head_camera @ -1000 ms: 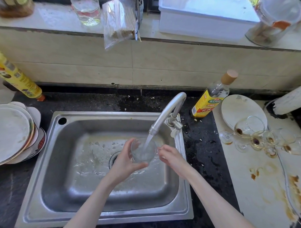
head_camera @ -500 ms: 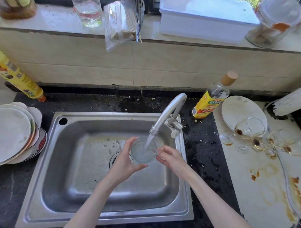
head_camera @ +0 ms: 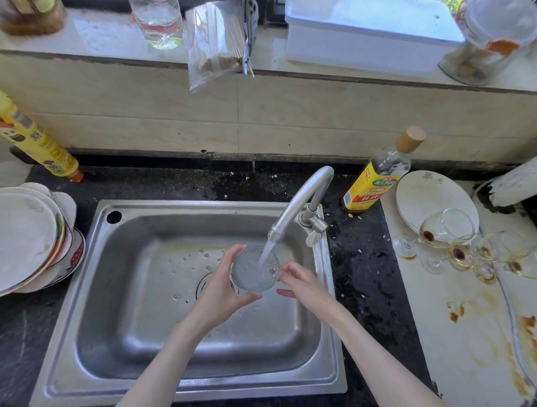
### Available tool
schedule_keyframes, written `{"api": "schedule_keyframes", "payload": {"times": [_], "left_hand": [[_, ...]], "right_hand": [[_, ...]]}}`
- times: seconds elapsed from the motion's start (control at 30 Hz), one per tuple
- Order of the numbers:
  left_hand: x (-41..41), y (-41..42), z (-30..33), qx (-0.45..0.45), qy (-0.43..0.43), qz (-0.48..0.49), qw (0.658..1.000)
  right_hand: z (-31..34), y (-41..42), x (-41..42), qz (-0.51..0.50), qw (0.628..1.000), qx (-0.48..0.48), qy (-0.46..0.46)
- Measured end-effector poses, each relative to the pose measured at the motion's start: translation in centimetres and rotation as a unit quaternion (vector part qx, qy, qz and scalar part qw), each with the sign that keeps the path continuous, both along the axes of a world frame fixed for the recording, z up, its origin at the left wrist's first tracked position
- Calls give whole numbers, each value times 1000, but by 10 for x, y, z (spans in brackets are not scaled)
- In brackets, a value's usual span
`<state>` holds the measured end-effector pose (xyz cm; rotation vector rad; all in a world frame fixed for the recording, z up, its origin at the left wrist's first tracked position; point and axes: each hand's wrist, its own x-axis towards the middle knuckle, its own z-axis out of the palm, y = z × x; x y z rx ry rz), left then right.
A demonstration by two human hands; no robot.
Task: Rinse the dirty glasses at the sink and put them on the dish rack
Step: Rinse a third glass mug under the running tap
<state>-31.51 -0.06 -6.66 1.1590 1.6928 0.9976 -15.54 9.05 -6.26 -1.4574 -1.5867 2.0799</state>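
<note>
Glass (head_camera: 254,273) in hand sits over the middle of the sink (head_camera: 112,292), right under the faucet (head_camera: 300,204), with its mouth turned up and toward the far side so the running water (head_camera: 265,253) falls straight into it. Its long axis leans a little, rim far and up, base near and down. It is clear and round, and the water inside is churned white and bubbly, so the walls are hard to read; any stem is hidden by the palm.

The left hand (head_camera: 220,288) grips the glass from the left, fingers curled round the far side of the bowl and thumb clamped under the near edge. The right hand (head_camera: 301,285) is just to the right of the glass, fingers spread loosely apart, with fingertips at or very close to the rim; whether they actually touch I cannot tell.

Droplets dot the sink floor to the left of the drain (head_camera: 206,285).

On the pale surface (head_camera: 469,347) at the right, well apart from the sink, a cluster of dirty glasses (head_camera: 460,243) lies tipped over, with brown dregs in their bowls and brown stains spread on the surface nearer the camera. A white plate (head_camera: 419,196) sits just beyond them, and a yellow-labelled bottle (head_camera: 377,176) stands between it and the faucet. A stack of plates (head_camera: 22,240) rests at the left of the sink.
</note>
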Motion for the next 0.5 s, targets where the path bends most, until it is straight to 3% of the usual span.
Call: {"api": "schedule_keyframes", "payload": {"times": [0.5], "left_hand": [[3, -1, 3, -18, -13, 1, 1000]], "right_hand": [[-1, 1, 3, -18, 1000, -10, 15]]}}
